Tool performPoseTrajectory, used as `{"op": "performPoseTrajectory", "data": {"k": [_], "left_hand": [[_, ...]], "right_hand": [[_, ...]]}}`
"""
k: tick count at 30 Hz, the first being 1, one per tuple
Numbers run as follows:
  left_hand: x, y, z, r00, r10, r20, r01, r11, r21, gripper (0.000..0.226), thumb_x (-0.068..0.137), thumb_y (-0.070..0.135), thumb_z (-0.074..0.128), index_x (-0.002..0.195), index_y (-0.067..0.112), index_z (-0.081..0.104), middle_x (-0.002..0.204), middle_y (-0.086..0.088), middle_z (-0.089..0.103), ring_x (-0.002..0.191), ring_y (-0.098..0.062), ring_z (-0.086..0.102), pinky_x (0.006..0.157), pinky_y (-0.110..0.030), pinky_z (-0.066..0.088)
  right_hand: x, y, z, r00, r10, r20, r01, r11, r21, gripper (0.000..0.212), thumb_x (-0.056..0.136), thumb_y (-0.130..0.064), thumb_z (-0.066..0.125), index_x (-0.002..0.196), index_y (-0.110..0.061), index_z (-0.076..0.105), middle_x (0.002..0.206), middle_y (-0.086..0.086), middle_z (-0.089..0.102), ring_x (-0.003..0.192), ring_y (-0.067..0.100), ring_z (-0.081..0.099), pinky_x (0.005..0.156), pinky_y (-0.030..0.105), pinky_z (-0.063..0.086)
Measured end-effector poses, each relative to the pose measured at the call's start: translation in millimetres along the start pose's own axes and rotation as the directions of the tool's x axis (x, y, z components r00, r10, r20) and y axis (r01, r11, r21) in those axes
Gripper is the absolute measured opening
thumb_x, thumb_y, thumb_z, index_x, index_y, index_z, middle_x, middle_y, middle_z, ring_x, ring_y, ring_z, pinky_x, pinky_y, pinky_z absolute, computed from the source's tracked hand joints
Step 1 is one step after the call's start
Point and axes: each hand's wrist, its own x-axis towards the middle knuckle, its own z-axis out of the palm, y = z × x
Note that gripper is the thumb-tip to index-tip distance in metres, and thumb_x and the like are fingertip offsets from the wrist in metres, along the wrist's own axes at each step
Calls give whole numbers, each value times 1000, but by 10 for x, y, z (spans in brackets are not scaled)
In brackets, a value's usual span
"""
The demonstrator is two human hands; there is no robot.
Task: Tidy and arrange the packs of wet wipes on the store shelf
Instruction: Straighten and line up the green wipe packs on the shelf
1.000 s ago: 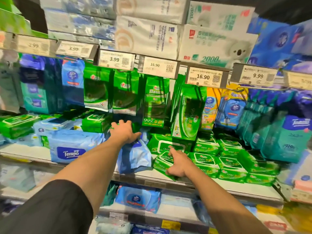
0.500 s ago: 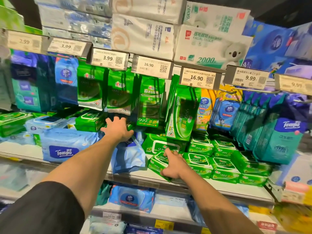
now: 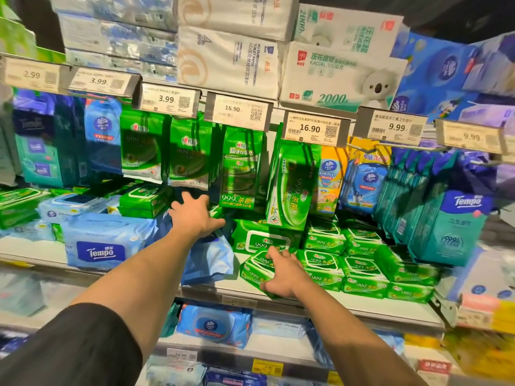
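A: What does the left hand [image 3: 195, 215] do now?

B: It reaches deep into the middle shelf [image 3: 348, 305], fingers spread, palm down on a dark blue pack [image 3: 206, 254] that slumps against the shelf's front edge. Whether the fingers grip anything behind it cannot be told — the tips sit in shadow under the hanging green sachets [image 3: 189, 154].

A: And compared with 1 second ago?

B: The hand sits in nearly the same spot over that blue pack, and the forearm angle is much the same. The view itself has drifted a little, so the price tags [image 3: 232, 110] reading 3.99 and 16.90 sit slightly lower and further right in frame.

A: The right hand [image 3: 284, 274]?

B: It is clamped on a green 999 wipes pack [image 3: 255, 271], thumb at the near edge, fingers over the lid. The pack is tilted, its front corner hanging past the shelf lip, just left of the 2 stacked rows of matching green packs [image 3: 362, 271]. It held the same pack 1 second ago, tilted much as now.

A: What else is on that shelf?

B: A pale blue Tempo pack [image 3: 103, 240] lies flat well to the left, and teal Tempo packs [image 3: 451, 227] stand upright at the right — both unmoved.
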Motion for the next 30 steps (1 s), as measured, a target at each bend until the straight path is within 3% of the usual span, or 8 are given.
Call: {"op": "performPoseTrajectory", "data": {"k": [4,10,15,19,24,30], "left_hand": [[-64,73,-41,999,-31,32,33,998,-59,72,68,64,71,124,26,45,130,-12,34,125,-46,32,99,-64,33],[-263,146,5,999,2,-35,-6,993,-115,74,62,64,75,113,22,42,123,-8,35,120,-43,31,91,-56,42],[-475,316,52,992,32,-123,-41,997,-66,79,61,65,75,114,18,42,119,-6,37,114,-37,34,81,-49,43],[-642,521,127,982,130,-137,-128,992,22,80,58,68,73,113,17,44,121,-5,37,115,-35,34,86,-51,42],[-847,893,295,978,147,-146,-149,989,1,80,57,69,74,114,18,47,123,-5,40,116,-35,35,87,-51,47],[-1055,1340,555,963,102,-249,-118,992,-53,77,59,67,72,109,14,49,118,-7,42,111,-35,38,85,-48,46]], "right_hand": [[-19,11,-28,1000,-11,24,11,1000,3,67,71,-27,75,127,-25,37,132,12,43,126,32,37,104,40,37],[-58,32,-46,997,-79,7,79,997,15,67,70,-22,76,127,-23,41,130,11,45,123,31,42,102,40,41],[-149,128,-118,968,-241,-72,238,970,-44,69,66,-12,73,127,-25,42,127,4,44,121,25,40,103,37,38],[-246,321,-286,914,-382,-139,355,917,-184,73,61,-10,69,128,-23,43,127,2,42,119,23,38,105,34,35],[-403,823,-574,894,-391,-220,348,914,-208,74,60,-10,71,128,-23,45,129,0,42,122,22,37,107,34,34],[-526,1499,-888,906,-282,-317,214,949,-231,72,61,-11,70,128,-19,45,128,5,45,122,27,38,112,37,27]]}}
